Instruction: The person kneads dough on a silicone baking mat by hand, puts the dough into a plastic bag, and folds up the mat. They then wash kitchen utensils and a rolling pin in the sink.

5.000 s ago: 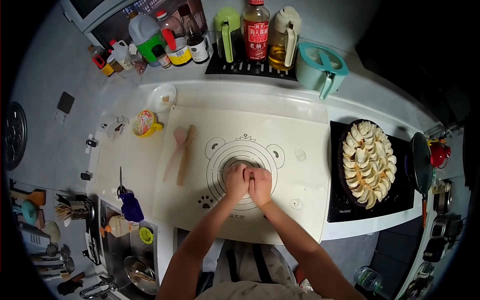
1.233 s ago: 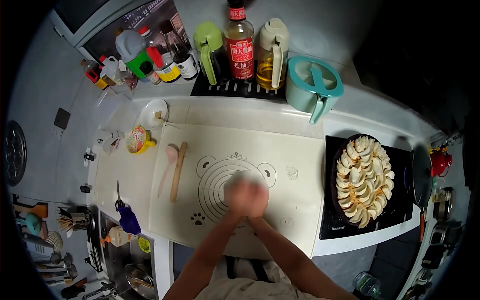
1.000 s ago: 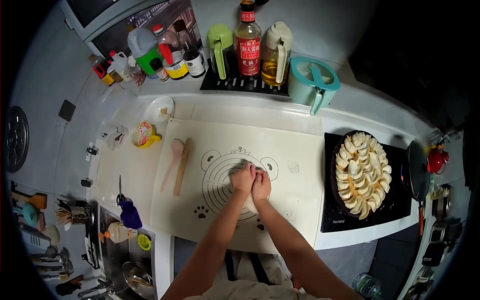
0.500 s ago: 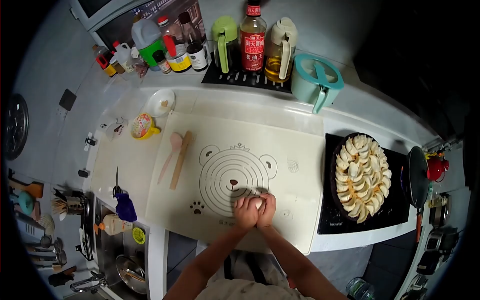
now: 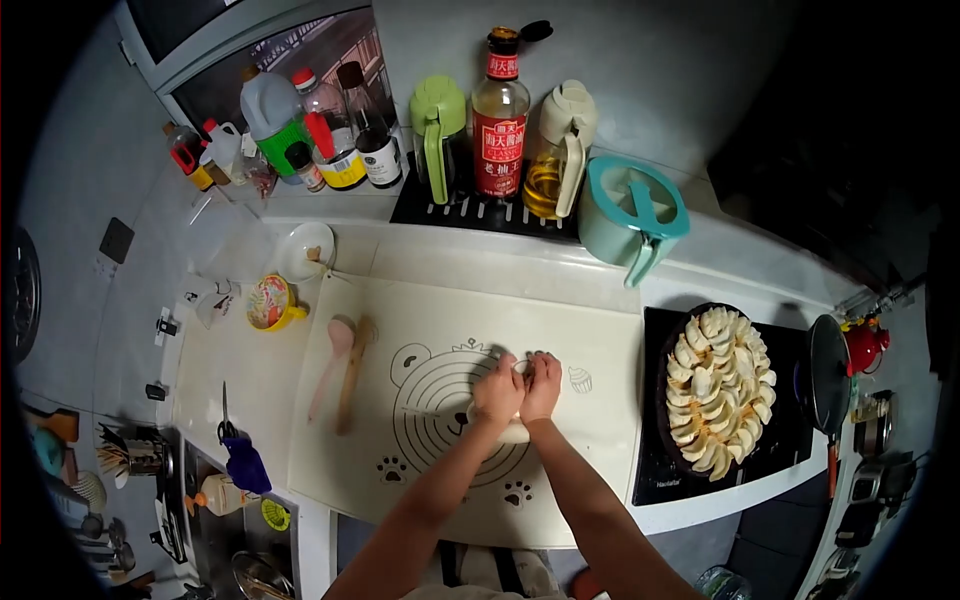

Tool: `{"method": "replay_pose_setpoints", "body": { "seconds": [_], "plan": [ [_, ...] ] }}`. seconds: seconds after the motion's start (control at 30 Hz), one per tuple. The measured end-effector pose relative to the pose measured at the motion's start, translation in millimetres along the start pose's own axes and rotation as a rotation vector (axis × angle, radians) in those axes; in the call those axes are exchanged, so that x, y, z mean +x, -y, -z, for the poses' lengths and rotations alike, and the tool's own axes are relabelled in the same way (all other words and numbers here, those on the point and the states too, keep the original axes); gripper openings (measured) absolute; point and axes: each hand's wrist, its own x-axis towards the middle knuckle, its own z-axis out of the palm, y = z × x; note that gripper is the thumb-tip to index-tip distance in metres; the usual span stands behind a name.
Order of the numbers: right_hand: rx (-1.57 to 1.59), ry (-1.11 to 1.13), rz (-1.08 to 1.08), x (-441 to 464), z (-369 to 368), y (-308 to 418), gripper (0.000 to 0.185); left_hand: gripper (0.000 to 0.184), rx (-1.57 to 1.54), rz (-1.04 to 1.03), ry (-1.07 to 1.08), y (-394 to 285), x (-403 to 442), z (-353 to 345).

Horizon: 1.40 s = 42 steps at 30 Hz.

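My left hand [image 5: 499,390] and my right hand [image 5: 542,387] are side by side on the right half of the baking mat [image 5: 590,470]. Both have curled fingers pressed onto a piece of pale dough [image 5: 514,433]. Part of the dough shows below the hands, near the wrists, and the rest is covered by them. Bear-face rings are printed on the mat under my left forearm. Toward the mat's left side lie a pink spoon [image 5: 335,355] and a wooden rolling pin [image 5: 356,380], apart from both hands.
A round dark pan of dumplings [image 5: 720,395] sits on the black cooktop at right, beside a frying pan [image 5: 828,375]. Bottles, including soy sauce [image 5: 500,140], and a teal pitcher [image 5: 632,215] line the back. A yellow cup [image 5: 270,303], white bowl [image 5: 305,250] and sink are left.
Both hands have moved forward across the mat, away from my body and slightly right, with the dough under them. The camera view has tilted up a little.
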Motion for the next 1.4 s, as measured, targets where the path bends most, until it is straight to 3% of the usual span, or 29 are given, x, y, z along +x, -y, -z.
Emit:
{"method": "replay_pose_setpoints", "body": {
  "seconds": [0.1,0.13,0.17,0.2,0.23,0.27,0.3,0.37,0.4,0.43,0.47,0.6,0.73,0.77,0.87,0.93,1.0,1.1,1.2,1.27,1.3,1.33,1.37,1.4],
  "plan": [
    [0.115,0.006,-0.077,-11,1,-2,0.024,0.02,-0.19,-0.002,0.035,12,4,-3],
    [0.171,0.024,-0.121,-18,-1,-4,0.025,0.023,-0.376,0.079,0.172,22,7,-3],
    [0.207,0.029,-0.08,-25,-2,-5,0.031,0.021,-0.76,0.219,0.258,31,10,-2],
    [0.46,0.084,-0.243,-31,3,1,0.032,0.02,-1.142,0.358,0.341,37,8,3],
    [0.711,0.139,-0.411,-39,8,6,0.033,0.018,-1.17,0.232,0.278,41,-4,6],
    [0.956,0.196,-0.582,-48,16,10,0.035,0.018,-1.005,0.109,0.215,45,-20,8],
    [0.845,0.295,-0.594,-57,16,-2,0.035,0.018,-0.84,-0.01,0.156,34,-39,28],
    [1.071,0.339,-0.756,-75,28,6,0.032,0.026,-0.559,-0.219,0.059,17,-74,58],
    [1.185,0.356,-0.833,-82,30,11,0.03,0.025,-0.4,-0.5,-0.159,16,-85,63],
    [0.955,0.331,-0.734,-99,27,14,0.027,0.024,-0.326,-0.456,-0.218,18,-101,67],
    [0.365,0.201,-0.272,-105,47,55,0.026,0.023,-0.246,-0.407,-0.274,23,-114,65],
    [0.308,-0.053,-0.069,-115,38,57,0.024,0.019,-0.173,-0.423,-0.341,52,-115,34],
    [0.268,-0.056,-0.117,-96,17,49,0.024,0.011,-0.174,-0.447,-0.271,61,-84,28],
    [0.471,-0.043,-0.089,-102,11,32,0.021,0.008,-0.179,-0.415,-0.259,59,-74,25],
    [-0.009,0.113,-0.069,-63,11,42,0.023,0.005,-0.189,-0.325,-0.237,53,-47,20],
    [-0.042,0.17,-0.075,-41,7,41,0.025,0.008,-0.189,-0.276,-0.223,51,-35,20],
    [-0.074,0.22,-0.078,-23,7,39,0.028,0.016,0.086,0.049,-0.088,39,-24,17],
    [-0.24,0.046,-0.008,-13,-6,36,0.028,0.025,0.031,0.216,0.078,33,-6,23],
    [-0.059,0.074,0.061,-27,1,32,0.03,0.029,-0.217,0.255,0.235,41,-8,37],
    [0.315,0.202,0.009,-45,19,38,0.03,0.029,-0.509,0.289,0.319,48,-26,57],
    [0.433,0.28,-0.061,-56,27,41,0.029,0.025,-0.337,0.259,0.308,47,-40,60],
    [0.548,0.36,-0.133,-67,33,41,0.029,0.022,-0.277,0.122,0.128,43,-59,60],
    [0.554,0.272,-0.073,-77,34,38,0.031,0.02,-0.217,-0.015,-0.051,38,-80,55],
    [0.58,0.287,-0.149,-84,40,42,0.032,0.018,-0.153,-0.153,-0.229,36,-97,49]
  ]
}}
